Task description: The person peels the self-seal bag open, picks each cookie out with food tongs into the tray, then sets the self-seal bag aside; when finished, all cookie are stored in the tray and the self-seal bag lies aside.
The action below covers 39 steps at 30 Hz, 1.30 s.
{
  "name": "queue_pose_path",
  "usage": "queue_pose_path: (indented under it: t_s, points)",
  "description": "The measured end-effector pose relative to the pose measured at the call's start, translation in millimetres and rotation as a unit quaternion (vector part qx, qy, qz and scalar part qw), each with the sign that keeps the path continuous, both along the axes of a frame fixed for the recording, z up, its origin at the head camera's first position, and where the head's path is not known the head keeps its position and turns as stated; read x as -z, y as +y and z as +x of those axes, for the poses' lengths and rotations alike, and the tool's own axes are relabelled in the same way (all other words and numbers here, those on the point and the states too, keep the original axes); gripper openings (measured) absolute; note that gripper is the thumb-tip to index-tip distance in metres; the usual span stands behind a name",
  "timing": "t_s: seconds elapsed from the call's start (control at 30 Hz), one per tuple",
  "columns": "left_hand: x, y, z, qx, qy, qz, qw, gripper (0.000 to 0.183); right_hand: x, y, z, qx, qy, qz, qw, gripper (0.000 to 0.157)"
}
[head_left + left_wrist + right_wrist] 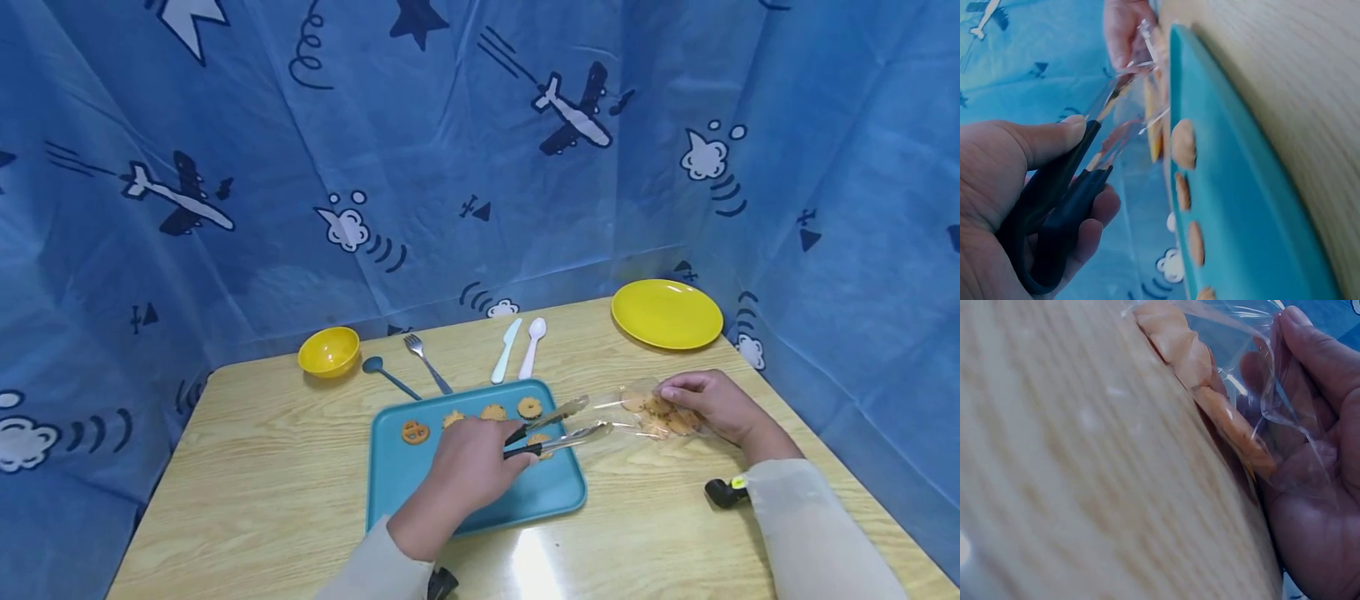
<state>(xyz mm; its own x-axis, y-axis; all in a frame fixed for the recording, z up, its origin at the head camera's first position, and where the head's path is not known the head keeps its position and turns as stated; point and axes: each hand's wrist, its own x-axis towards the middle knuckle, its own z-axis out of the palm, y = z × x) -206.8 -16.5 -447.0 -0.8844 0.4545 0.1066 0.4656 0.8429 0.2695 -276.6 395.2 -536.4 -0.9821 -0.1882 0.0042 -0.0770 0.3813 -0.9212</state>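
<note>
My left hand (472,462) grips a pair of tongs (522,451) by the black handles over the teal tray (420,496). The tongs' metal arms are spread and point right, their tips at the near end of a clear plastic bag (609,402). Thumb and fingers of my right hand (712,408) pinch the bag's far side. Several round cookies (1235,428) lie inside the bag, low against the table in the right wrist view. On the tray are a pretzel (415,432) and several cookies (529,407), one partly hidden behind the tongs.
Behind the tray lie a dark spoon (390,377), a fork (429,365), a pale green knife (506,350) and a pale pink spoon (533,348). A yellow bowl (329,352) stands back left, a yellow plate (667,314) back right. Blue curtain (450,167) surrounds the table.
</note>
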Motion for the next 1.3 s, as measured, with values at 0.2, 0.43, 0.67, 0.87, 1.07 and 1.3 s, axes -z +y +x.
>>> queue_pose_path:
  t_s: [0.2,0.43,0.67,0.87,1.07,1.3]
  points:
    - [-11.0,-25,6.4,-0.009,0.005,0.000,0.9999,0.045,-2.3,1,-0.7,-0.002,-0.018,-0.020,1.000,0.036]
    - [-14.1,-24,10.6,-0.001,0.038,-0.026,0.9989,0.036,0.3,2,-0.1,-0.006,-0.024,-0.049,0.998,0.031]
    - [-10.0,1,8.9,0.024,0.070,-0.070,0.9948,0.027,3.5,2,1.0,-0.014,-0.018,-0.070,0.997,0.026]
    - [-10.5,20,6.2,0.007,0.104,-0.087,0.9907,0.030,3.0,1,1.6,-0.020,-0.016,-0.065,0.998,0.029]
    - [-7.8,30,1.6,0.011,0.109,-0.097,0.9893,0.029,-0.6,-1,2.1,-0.014,-0.006,-0.037,0.999,0.029]
    - [-1.1,28,-4.9,0.026,0.010,-0.012,0.9995,0.043,-0.6,-1,1.9,-0.028,0.015,-0.031,0.999,0.029]
